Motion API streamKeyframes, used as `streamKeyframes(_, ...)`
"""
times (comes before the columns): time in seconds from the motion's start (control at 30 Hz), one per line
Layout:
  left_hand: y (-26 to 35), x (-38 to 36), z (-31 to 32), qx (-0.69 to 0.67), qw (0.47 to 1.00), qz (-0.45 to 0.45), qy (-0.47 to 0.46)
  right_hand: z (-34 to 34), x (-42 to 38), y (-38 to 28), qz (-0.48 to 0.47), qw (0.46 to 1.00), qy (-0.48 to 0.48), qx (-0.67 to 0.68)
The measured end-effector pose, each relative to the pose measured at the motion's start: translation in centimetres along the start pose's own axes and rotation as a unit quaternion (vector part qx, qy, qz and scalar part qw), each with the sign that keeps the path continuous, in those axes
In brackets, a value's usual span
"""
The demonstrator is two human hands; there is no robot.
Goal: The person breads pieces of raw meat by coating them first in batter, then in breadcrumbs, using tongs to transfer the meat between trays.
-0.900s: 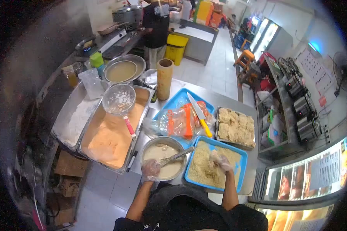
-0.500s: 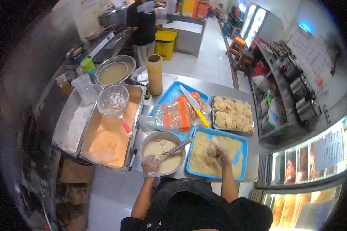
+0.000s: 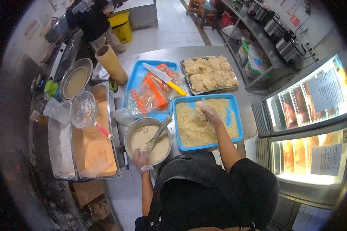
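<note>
My right hand [image 3: 209, 114], in a clear glove, is closed on a crumb-coated piece [image 3: 201, 111] over the crumbs in a blue tray [image 3: 175, 127]. At the left rim of a metal bowl [image 3: 166, 148] of pale batter [image 3: 152, 139] is my left hand [image 3: 141, 158], also gloved. Its fingers are curled, but what they grip at the rim is hard to make out. A metal whisk [image 3: 158, 134] leans in the bowl, its wire end near my left fingers. Coated pieces [image 3: 210, 73] fill a metal tray behind the blue one.
A knife [image 3: 164, 78] with a yellow handle lies on plastic bags [image 3: 150, 94] in another blue tray. At left are a pan of orange powder [image 3: 98, 150], a strainer [image 3: 83, 109] and a cardboard roll [image 3: 111, 64]. Another person [image 3: 89, 21] stands at the back left.
The view has swung to the right, shifting the table leftward and upward. My right hand has raised the coated piece toward the back of the blue tray. My left hand remains by the bowl.
</note>
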State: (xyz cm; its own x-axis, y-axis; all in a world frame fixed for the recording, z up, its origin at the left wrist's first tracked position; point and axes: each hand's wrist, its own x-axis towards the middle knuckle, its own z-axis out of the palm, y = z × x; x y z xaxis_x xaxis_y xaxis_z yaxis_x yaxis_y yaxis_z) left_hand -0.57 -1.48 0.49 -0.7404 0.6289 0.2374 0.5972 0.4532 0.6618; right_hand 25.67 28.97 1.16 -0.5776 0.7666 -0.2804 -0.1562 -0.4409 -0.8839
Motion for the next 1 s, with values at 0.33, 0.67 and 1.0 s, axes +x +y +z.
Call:
streamKeyframes(0.33,1.0,0.3,-0.2,0.005,1.000,0.012,0.014,-10.7,11.6,-7.1,-0.046,0.993,0.103,0.024)
streamKeyframes(0.67,-0.6,-0.8,0.7,0.042,0.997,0.039,0.056,-13.5,21.9,-14.1,-0.091,0.944,0.312,-0.054)
streamKeyframes(1.0,-3.1,-3.1,1.2,0.020,0.999,-0.032,0.039,3.1,6.6,-1.6,-0.001,0.971,0.049,-0.233)
